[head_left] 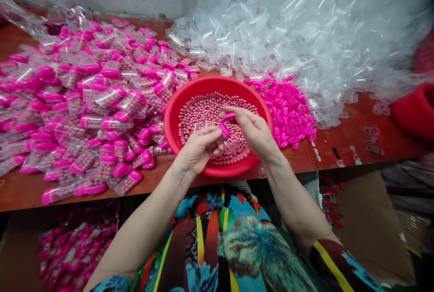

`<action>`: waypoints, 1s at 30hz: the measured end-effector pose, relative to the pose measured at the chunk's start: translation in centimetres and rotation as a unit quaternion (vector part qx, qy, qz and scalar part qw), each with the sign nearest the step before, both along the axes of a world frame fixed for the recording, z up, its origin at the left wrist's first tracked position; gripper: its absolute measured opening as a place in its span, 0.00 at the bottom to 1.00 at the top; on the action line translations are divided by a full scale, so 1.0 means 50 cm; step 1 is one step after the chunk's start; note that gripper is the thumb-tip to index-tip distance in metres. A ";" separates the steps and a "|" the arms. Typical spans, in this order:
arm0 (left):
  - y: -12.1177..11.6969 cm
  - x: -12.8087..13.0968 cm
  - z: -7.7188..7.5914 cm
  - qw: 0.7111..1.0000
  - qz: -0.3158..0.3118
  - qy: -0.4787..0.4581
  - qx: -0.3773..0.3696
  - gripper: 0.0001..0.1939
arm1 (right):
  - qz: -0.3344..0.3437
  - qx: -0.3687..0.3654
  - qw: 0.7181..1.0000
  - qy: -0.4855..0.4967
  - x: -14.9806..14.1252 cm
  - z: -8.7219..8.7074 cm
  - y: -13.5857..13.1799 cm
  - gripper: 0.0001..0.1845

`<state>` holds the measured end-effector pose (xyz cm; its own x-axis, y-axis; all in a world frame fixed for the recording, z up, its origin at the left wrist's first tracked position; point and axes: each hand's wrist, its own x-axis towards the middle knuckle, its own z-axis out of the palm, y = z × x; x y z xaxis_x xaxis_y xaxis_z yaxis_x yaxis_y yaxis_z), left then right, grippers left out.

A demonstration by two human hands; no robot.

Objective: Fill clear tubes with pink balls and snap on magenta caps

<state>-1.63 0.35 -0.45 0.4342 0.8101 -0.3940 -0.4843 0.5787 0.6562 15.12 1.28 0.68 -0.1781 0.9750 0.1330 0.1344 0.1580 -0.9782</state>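
Note:
My left hand [198, 149] is closed over the red basin, gripping a small clear plastic container [200, 125] that its fingers partly cover. A pink piece [224, 130] shows at the container's near end, beside my thumb. Fingers bent, my right hand [254, 131] pinches a pink plastic cap [228, 117] just above that piece. Whether the two pink parts are joined, I cannot tell. Below both hands, the red basin [174, 140] holds many small round pink beads [206, 104].
Bead-filled containers with pink caps [111, 73] lie heaped on the left of the table [342, 140]. Loose pink caps [288, 111] sit right of the basin, before a large pile of clear containers [288, 30]. A red vessel [413, 111] stands far right; packed pink items [77, 251] are below.

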 end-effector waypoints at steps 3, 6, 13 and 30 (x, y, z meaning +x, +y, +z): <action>0.002 0.008 0.000 0.999 0.043 -0.023 -0.021 0.09 | 0.005 0.121 0.981 -0.152 0.008 -0.022 -0.039 0.37; -0.006 0.024 0.008 0.997 0.047 -0.031 -0.051 0.08 | -0.015 0.203 0.949 -0.240 0.004 -0.051 -0.060 0.53; -0.039 0.055 0.013 0.999 0.041 -0.020 -0.010 0.11 | -0.066 0.295 0.913 -0.273 0.012 -0.057 -0.062 0.37; -0.047 0.061 -0.004 0.980 0.054 0.116 0.152 0.10 | -0.087 0.287 0.831 -0.468 0.009 -0.052 -0.055 0.24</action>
